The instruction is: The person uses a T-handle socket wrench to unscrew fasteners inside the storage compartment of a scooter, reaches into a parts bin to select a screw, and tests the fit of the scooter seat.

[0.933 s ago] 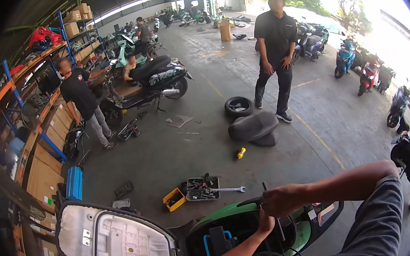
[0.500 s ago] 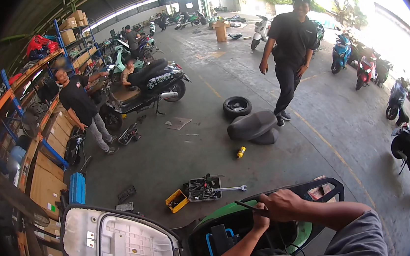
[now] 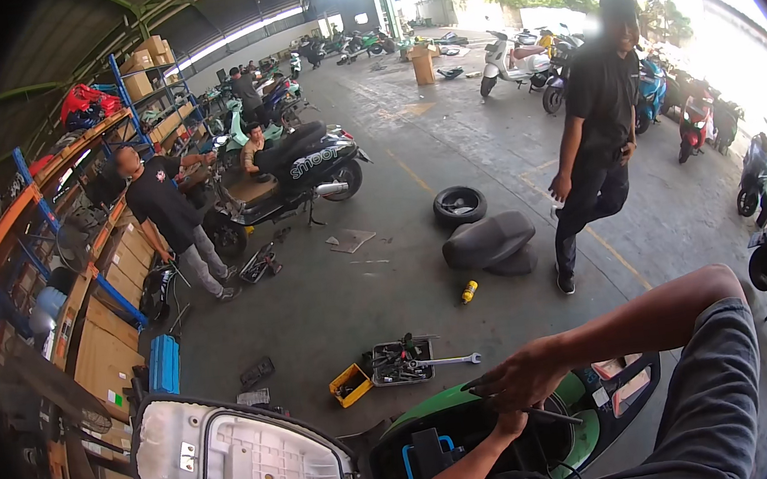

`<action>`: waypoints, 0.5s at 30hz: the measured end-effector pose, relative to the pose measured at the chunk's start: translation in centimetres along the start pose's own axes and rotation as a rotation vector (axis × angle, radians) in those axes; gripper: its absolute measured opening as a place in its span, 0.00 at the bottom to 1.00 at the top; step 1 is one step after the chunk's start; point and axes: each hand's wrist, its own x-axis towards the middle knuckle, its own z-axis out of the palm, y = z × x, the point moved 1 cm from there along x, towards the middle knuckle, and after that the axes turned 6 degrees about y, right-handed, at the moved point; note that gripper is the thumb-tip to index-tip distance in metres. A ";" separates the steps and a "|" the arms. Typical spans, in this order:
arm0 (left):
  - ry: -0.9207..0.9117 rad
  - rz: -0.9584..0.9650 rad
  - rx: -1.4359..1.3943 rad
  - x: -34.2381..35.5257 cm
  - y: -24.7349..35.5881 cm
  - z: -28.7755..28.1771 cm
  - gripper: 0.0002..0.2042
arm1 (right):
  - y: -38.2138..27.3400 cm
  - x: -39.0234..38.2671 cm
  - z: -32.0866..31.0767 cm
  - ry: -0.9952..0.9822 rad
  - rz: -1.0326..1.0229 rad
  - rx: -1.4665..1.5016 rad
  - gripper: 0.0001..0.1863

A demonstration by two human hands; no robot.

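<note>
Above the open compartment of a green scooter body (image 3: 436, 402), my two hands overlap. My left hand (image 3: 511, 423) is closed beneath the right one, around what looks like a slim dark bar (image 3: 556, 418); the bar's end sticks out to the right. Over it, my right hand (image 3: 519, 376) points left with its fingers stretched out; its grip on the bar is partly hidden. Inside the compartment sits a dark box-like part (image 3: 433, 450) with a blue handle (image 3: 410, 468). The raised seat (image 3: 272, 476) shows its pale underside on the left.
Beyond the scooter lie a tool tray (image 3: 403, 374) with a large wrench (image 3: 451, 360) and a yellow bin (image 3: 350, 386). Farther off are a yellow bottle (image 3: 470, 292), a loose seat (image 3: 490, 240) and a tire (image 3: 460, 205). One person (image 3: 599, 126) stands right, another (image 3: 168, 205) by the shelves.
My right hand's fingers have stretched out from a closed grip, and its elbow has risen. The bar now sticks out to the right instead of left. The person at right has moved rightward.
</note>
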 end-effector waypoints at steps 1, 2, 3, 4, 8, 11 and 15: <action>0.034 -0.072 -0.091 -0.3 0.0 0.0 0.12 | 0.1 0.2 0.1 0.020 -0.047 -0.043 0.33; 0.020 -0.180 -0.130 -0.4 -0.2 -0.4 0.12 | 0.2 0.5 0.2 -0.041 0.026 -0.002 0.30; 0.004 -0.288 -0.179 -0.1 0.4 -0.5 0.11 | 0.0 0.5 -0.2 -0.112 0.111 0.046 0.27; -0.073 -0.439 -0.176 1.2 3.2 -1.9 0.11 | -0.3 0.2 -0.1 -0.181 0.208 0.106 0.25; 0.240 -0.316 -0.327 1.9 9.5 -5.7 0.15 | -2.0 0.0 -0.3 -0.276 0.819 0.197 0.20; 0.667 -0.554 -0.813 4.1 17.8 -6.5 0.14 | -3.4 -0.2 0.9 -0.185 0.966 0.245 0.19; 0.742 -0.781 -1.090 5.3 20.1 -6.8 0.12 | -3.9 -2.0 1.8 0.175 0.997 0.145 0.13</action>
